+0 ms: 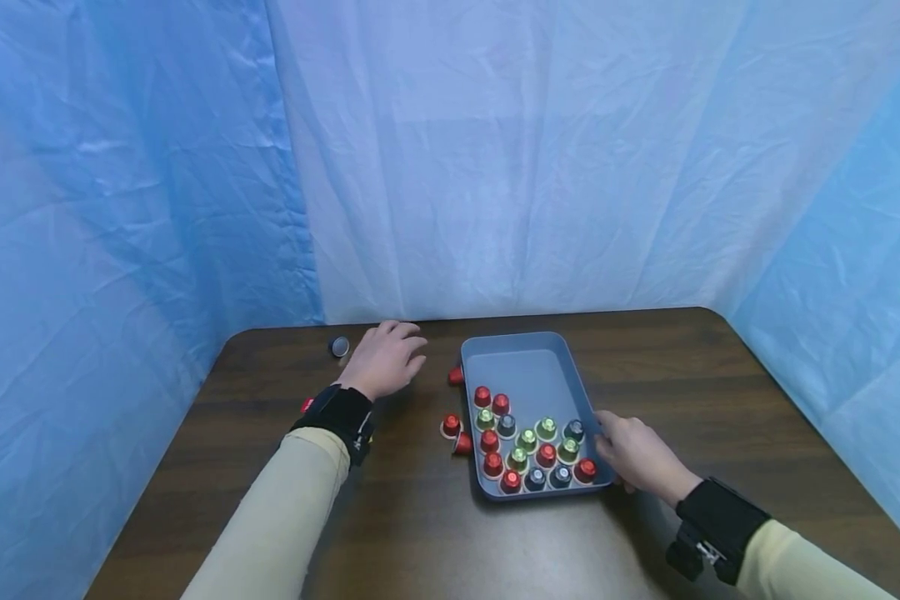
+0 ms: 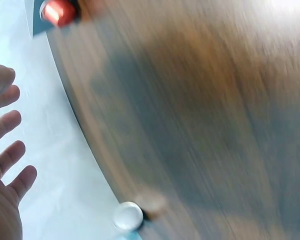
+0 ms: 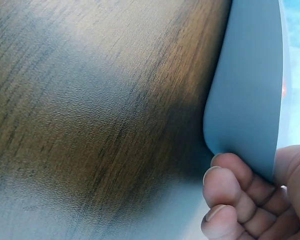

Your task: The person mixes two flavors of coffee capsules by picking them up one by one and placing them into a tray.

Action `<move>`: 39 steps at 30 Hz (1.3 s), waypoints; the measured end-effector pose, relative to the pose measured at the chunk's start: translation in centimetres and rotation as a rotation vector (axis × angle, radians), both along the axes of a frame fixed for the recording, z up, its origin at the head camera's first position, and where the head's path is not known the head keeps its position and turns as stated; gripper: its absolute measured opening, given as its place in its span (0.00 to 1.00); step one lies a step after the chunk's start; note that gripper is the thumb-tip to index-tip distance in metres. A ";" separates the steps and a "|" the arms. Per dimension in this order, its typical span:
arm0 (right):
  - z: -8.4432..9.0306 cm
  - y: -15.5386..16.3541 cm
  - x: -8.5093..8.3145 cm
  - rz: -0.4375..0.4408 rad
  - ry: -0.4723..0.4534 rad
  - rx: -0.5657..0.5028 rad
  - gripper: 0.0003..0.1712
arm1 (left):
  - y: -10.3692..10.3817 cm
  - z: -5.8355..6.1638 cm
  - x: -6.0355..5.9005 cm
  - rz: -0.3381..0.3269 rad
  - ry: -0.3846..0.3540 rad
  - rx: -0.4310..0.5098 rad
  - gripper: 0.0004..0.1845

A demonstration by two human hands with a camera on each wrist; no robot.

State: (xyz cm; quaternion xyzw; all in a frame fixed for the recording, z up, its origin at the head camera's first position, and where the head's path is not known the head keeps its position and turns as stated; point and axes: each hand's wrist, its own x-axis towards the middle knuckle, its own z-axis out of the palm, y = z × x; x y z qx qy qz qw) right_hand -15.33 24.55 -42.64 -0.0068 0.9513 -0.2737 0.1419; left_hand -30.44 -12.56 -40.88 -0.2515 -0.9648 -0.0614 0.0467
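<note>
A blue-grey tray (image 1: 528, 367) lies on the table, its nearer part filled with upright coffee capsules in red, green and dark blue. My right hand (image 1: 640, 457) grips the tray's right edge near the front corner; in the right wrist view, curled fingers (image 3: 222, 187) lie under the tray wall (image 3: 247, 85) with the thumb against its other side. To the left of the tray, above the table, my left hand (image 1: 386, 358) holds nothing, fingers spread and loosely bent. Beside the tray's left wall are red capsules (image 1: 451, 426), some tipped over.
A dark capsule (image 1: 338, 347) lies on its side near the table's back left edge. Something red (image 1: 307, 405) shows partly behind the left wrist strap. Blue and white sheets (image 1: 525, 167) hang around the brown wooden table (image 1: 390, 533).
</note>
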 end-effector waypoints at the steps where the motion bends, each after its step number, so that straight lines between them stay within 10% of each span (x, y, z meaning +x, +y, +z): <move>1: 0.0 0.0 0.0 0.001 0.001 0.000 0.31 | -0.5 -0.1 -0.2 0.014 -0.001 0.004 0.21; 15: 0.0 0.0 0.3 -0.014 -0.008 0.004 0.32 | -5.6 -1.9 -1.6 0.156 -0.069 0.010 0.25; 39: -0.1 -0.3 0.1 -0.003 0.005 0.005 0.31 | -8.4 -3.4 -1.5 0.316 -0.266 -0.022 0.34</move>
